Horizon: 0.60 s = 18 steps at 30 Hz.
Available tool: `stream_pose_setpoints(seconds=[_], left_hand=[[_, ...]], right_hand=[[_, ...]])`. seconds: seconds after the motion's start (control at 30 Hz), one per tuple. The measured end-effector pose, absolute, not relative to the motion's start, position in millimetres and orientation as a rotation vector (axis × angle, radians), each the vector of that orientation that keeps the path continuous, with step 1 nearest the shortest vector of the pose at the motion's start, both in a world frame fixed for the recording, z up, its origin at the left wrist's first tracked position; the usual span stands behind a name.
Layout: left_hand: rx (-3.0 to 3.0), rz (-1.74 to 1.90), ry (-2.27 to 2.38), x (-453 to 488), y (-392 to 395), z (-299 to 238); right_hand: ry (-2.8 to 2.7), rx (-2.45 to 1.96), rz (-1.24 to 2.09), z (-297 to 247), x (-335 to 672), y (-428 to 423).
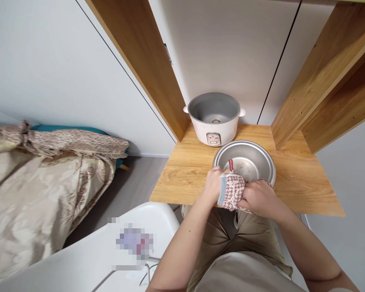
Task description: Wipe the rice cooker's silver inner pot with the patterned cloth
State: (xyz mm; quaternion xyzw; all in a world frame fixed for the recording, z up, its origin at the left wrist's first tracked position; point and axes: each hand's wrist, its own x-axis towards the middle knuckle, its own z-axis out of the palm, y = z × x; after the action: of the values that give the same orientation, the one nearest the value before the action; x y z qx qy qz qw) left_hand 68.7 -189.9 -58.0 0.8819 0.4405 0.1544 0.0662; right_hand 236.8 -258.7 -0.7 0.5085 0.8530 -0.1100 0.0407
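Observation:
Both hands grip a red-and-white patterned cloth [233, 190] with a pale blue edge and a small red tag. My left hand [213, 183] is closed on its left end, by the near left rim of a metal inner pot [263, 156]. My right hand [259, 197] is closed around the bunched right part, over the pot's near rim; its fingertips are partly hidden in the folds. The pot sits on the wooden shelf top, its inside bare metal with some spots. Just behind it stands a white rice cooker body [200, 129], lidless, its heating well showing.
A wooden tabletop [182, 174] carries the pot and cooker, between wooden uprights [140, 61] on the left and right. A white chair [152, 215] with a blurred item and a cable is at lower left. Farther left is a bed with a patterned cover [42, 190].

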Motion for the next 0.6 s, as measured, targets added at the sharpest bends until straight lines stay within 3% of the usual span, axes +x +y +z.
stream_pose_setpoints(seconds=[0.6], left_hand=[[2.684, 0.417, 1.305, 66.9, -192.2, -55.8]], right_hand=[[2.617, 1.525, -0.36, -2.9, 241.5, -257.8]])
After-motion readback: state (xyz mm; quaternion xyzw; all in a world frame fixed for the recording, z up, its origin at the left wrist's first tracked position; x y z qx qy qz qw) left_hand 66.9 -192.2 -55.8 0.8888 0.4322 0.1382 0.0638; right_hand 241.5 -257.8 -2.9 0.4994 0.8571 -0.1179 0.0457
